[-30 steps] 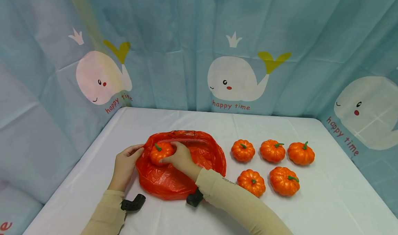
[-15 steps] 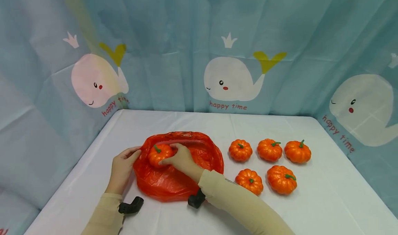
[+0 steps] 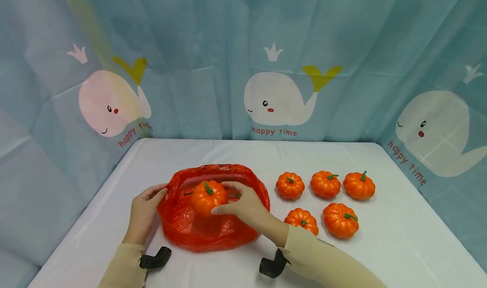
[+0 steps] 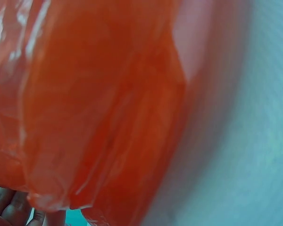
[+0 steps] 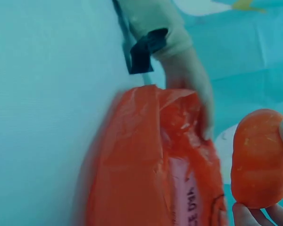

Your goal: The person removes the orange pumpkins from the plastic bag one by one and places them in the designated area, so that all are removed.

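With thumb and fingers my right hand (image 3: 249, 207) grips a small orange pumpkin (image 3: 207, 200) with a green stem, over the opening of a red plastic bag (image 3: 228, 236). In the right wrist view, that pumpkin (image 5: 262, 157) is beside the bag's mouth and apart from it. My left hand (image 3: 142, 215) pinches the bag's left rim. The left wrist view is filled mostly by the bag's side (image 4: 104, 103), with a few fingers (image 4: 16, 209) at the lower left.
Several more pumpkins (image 3: 290, 185) sit in two rows right of the bag, on the white table (image 3: 403, 237). My right forearm partly covers the nearest one (image 3: 302, 220). A blue curtain (image 3: 198, 97) with whale prints hangs behind the table.
My right hand has lifted the pumpkin up and to the right, from inside the bag's left part to over its opening. The left hand still holds the rim. The head view has shifted slightly.
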The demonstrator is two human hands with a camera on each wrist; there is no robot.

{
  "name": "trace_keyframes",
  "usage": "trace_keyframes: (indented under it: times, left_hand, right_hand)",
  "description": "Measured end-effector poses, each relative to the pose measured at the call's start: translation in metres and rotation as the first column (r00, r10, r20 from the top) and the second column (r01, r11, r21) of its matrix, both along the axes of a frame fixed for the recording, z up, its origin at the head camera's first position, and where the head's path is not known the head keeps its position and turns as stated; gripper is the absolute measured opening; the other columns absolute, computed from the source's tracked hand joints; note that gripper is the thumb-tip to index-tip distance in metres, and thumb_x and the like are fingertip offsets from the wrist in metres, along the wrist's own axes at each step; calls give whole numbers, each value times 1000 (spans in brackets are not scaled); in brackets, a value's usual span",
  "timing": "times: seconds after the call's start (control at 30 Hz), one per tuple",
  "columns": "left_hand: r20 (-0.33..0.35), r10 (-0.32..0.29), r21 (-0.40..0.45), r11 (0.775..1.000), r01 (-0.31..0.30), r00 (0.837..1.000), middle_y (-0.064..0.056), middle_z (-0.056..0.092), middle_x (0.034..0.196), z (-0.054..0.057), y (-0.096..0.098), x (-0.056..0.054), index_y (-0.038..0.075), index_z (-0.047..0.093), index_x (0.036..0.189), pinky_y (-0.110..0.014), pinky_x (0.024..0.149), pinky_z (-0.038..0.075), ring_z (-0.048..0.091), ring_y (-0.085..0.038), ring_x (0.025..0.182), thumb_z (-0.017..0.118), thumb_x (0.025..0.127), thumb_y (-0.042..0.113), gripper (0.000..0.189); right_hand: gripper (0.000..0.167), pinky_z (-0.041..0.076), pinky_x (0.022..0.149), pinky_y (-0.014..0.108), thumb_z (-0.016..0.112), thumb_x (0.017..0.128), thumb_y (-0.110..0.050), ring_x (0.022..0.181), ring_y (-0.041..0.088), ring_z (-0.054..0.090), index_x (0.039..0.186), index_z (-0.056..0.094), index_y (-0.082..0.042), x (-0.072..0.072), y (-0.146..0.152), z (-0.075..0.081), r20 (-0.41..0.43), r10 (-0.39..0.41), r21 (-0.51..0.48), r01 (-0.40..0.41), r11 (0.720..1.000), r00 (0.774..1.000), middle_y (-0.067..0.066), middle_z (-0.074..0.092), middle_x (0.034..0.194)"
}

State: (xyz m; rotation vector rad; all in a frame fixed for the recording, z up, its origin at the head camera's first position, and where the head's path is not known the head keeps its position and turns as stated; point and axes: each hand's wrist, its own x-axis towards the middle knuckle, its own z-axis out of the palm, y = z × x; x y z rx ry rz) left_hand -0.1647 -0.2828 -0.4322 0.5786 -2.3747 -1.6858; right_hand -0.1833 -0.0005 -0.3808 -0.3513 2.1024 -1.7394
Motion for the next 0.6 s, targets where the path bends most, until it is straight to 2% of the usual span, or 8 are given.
trace_keyframes:
  times: [0.13, 0.23, 0.4, 0.5, 0.6]
  left_hand:
    - [-8, 4, 6, 1000, -4, 1000, 3, 64, 122, 0, 0, 0, 6, 60, 136, -3, 81, 48, 51, 1, 105, 54, 101, 41, 50]
    - [-13, 4, 16, 1000, -4, 1000, 7, 64, 119, 0, 0, 0, 6, 60, 135, -4, 82, 48, 52, 2, 104, 55, 101, 42, 50]
    - [-9, 13, 20, 1000, -12, 1000, 13, 64, 115, -1, -1, 1, 7, 60, 135, -3, 80, 48, 51, 2, 104, 55, 100, 43, 51]
    - [-14, 7, 29, 1000, -6, 1000, 22, 62, 106, -1, -1, 1, 7, 60, 136, -4, 81, 48, 52, 4, 103, 55, 100, 42, 51]
    - [-18, 5, 31, 999, -4, 1000, 26, 60, 102, -1, -1, 0, 7, 60, 136, -4, 81, 48, 52, 4, 103, 56, 100, 43, 51]
  right_hand:
    - [68, 55, 99, 39, 87, 77, -25, 121, 24, 59, 138, 57, -20, 11, 29, 7, -8, -19, -22, 19, 1000, 1000, 4, 57, 140]
    - [70, 53, 102, 38, 87, 76, -23, 126, 27, 59, 139, 56, -20, 17, 53, 14, 1, -61, -49, 61, 997, 998, 5, 53, 144]
    - [74, 53, 101, 36, 87, 76, -22, 128, 30, 57, 141, 54, -18, 21, 86, 27, -9, -113, -52, 113, 992, 993, 10, 53, 144]
    - [75, 55, 98, 33, 88, 76, -21, 128, 29, 58, 142, 53, -18, 23, 104, 35, -25, -150, -32, 150, 988, 988, 7, 51, 146]
    - [75, 55, 97, 31, 87, 76, -20, 130, 30, 57, 143, 52, -17, 24, 120, 42, -46, -182, -22, 181, 983, 982, 6, 48, 148]
